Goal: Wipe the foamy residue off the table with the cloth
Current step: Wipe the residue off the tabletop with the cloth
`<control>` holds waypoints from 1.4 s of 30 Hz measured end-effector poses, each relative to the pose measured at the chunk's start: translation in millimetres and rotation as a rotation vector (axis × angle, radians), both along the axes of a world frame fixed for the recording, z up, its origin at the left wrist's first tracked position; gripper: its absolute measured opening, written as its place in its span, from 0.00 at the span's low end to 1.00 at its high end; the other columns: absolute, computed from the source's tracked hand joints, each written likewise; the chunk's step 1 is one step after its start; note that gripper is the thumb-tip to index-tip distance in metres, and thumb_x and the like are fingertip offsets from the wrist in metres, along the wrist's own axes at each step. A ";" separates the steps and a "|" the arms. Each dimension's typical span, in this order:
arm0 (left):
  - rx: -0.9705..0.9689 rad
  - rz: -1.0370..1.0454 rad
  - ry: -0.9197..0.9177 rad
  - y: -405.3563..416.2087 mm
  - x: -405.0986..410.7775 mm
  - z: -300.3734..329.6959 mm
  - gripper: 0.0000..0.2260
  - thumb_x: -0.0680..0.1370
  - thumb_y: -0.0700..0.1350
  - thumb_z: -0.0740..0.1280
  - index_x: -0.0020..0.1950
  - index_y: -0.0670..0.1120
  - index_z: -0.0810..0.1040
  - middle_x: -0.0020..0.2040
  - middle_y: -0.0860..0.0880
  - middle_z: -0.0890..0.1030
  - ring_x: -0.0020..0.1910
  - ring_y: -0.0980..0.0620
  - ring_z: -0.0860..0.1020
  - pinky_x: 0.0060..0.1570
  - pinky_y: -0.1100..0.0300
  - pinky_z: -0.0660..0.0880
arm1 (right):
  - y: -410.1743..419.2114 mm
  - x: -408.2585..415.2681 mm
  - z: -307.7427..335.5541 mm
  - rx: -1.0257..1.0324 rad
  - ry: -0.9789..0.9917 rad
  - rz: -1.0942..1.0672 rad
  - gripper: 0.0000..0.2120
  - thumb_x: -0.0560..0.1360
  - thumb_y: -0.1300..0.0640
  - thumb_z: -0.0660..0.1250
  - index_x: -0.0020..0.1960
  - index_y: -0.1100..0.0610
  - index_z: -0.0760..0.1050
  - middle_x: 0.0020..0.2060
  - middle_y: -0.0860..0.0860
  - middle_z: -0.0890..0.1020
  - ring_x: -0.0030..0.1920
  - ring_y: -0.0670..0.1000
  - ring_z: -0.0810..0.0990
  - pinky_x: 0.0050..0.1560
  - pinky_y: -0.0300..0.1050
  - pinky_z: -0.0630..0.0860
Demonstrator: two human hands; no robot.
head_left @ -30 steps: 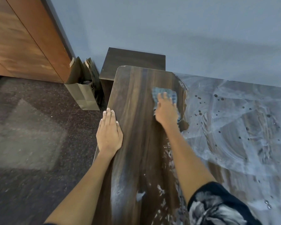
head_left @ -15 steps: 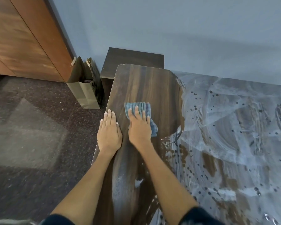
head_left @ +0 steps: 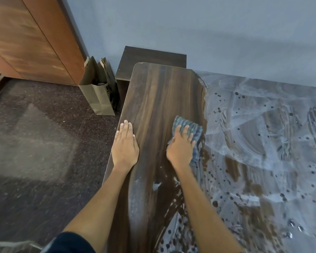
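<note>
Compared with half a second earlier, the right hand (head_left: 181,150) has carried the blue ribbed cloth (head_left: 189,127) rightward across the dark wood-grain table (head_left: 159,92), from beside the left hand (head_left: 125,147) to the border of the whitish foamy residue (head_left: 263,143). Judged from this, a fresh wiping pass into the film is starting; most residue remains. The right fingers lie spread and slightly bent, pressing the cloth flat. The left hand rests palm-down, fingers straight, holding nothing, on the table's left edge.
</note>
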State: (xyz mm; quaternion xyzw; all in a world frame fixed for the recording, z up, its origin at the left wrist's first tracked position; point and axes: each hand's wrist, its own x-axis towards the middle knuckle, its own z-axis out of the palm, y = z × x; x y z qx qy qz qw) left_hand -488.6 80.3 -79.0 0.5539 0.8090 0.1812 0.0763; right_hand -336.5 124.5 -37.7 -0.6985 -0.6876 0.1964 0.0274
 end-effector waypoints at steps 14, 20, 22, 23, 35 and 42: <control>-0.008 0.000 0.008 -27.4 11.1 -0.1 0.20 0.81 0.42 0.51 0.74 0.39 0.59 0.75 0.44 0.59 0.74 0.48 0.56 0.73 0.55 0.52 | 35.3 42.8 -0.4 0.009 -0.020 0.115 0.24 0.82 0.58 0.47 0.77 0.53 0.45 0.76 0.53 0.45 0.76 0.55 0.45 0.74 0.52 0.46; -0.013 -0.001 -0.006 -39.9 15.6 -0.1 0.20 0.81 0.41 0.51 0.74 0.39 0.58 0.75 0.43 0.58 0.75 0.48 0.55 0.73 0.55 0.51 | -24.8 43.5 -3.4 0.007 -0.024 -0.032 0.26 0.82 0.58 0.48 0.77 0.55 0.44 0.76 0.55 0.45 0.76 0.58 0.46 0.74 0.54 0.45; -0.014 -0.003 -0.014 -43.7 17.7 -0.1 0.20 0.81 0.41 0.51 0.74 0.39 0.58 0.75 0.43 0.58 0.75 0.47 0.55 0.73 0.54 0.51 | -46.7 29.2 -2.3 -0.006 -0.014 -0.014 0.26 0.81 0.58 0.48 0.77 0.54 0.43 0.76 0.55 0.44 0.76 0.58 0.45 0.74 0.54 0.44; -0.014 -0.003 -0.016 -45.3 18.4 -0.5 0.20 0.81 0.41 0.51 0.74 0.39 0.58 0.75 0.43 0.58 0.75 0.47 0.55 0.73 0.54 0.51 | -57.5 20.0 -1.4 -0.008 -0.003 0.014 0.26 0.81 0.58 0.48 0.77 0.54 0.44 0.76 0.54 0.44 0.76 0.58 0.45 0.74 0.53 0.43; -0.027 -0.017 -0.001 -69.5 26.1 0.3 0.20 0.81 0.41 0.52 0.73 0.38 0.59 0.75 0.43 0.59 0.74 0.47 0.55 0.72 0.55 0.51 | -20.4 21.1 4.1 -0.004 0.044 0.330 0.23 0.82 0.59 0.48 0.77 0.52 0.48 0.76 0.51 0.48 0.76 0.53 0.46 0.75 0.51 0.46; -0.028 -0.035 0.005 -85.8 28.5 0.2 0.20 0.81 0.41 0.52 0.73 0.38 0.59 0.74 0.43 0.60 0.74 0.47 0.57 0.72 0.55 0.53 | -51.0 64.7 -3.0 -0.028 0.042 0.060 0.23 0.83 0.57 0.45 0.77 0.53 0.46 0.76 0.53 0.46 0.76 0.55 0.46 0.74 0.51 0.45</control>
